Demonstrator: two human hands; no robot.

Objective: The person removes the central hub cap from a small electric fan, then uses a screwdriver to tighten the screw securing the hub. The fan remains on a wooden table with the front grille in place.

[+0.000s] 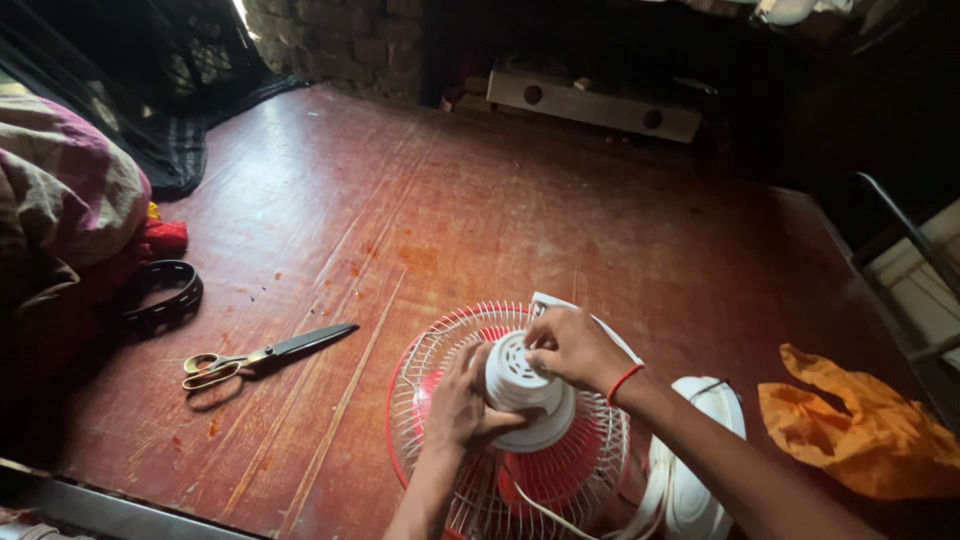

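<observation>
A person is sitting over a small table fan (505, 420) that is lying face down on a reddish-brown wooden floor (470, 210), its white wire guard and red blades pressing toward the boards and its white motor housing (527, 392) pointing up at the camera. The left hand (462, 408) is wrapping around the left flank of the motor housing, fingers curled partly closed and pressing against the plastic so that the palm is bracing it. The right hand (572, 345), wearing a red thread (624, 381) at the wrist, is resting on top of the housing's far right edge, its fingers bent and pinching at the vented cap; whether anything small is sitting between the fingertips cannot be told. Just to the right of the fan, the white round base (700, 460) is lying on its side, touching the guard's rim, with a white cord trailing from it across the lower part of the guard. Farther right of the fan, well apart from it, a crumpled orange cloth (860, 430) is lying on the floor. To the left of the fan, a pair of scissors (262, 355) with brass-coloured handles is lying flat, blades pointing back toward the fan. Beyond the scissors, farther left still, a black ring-shaped band (160, 295) is sitting beside a heap of striped bedding (60, 190).
</observation>
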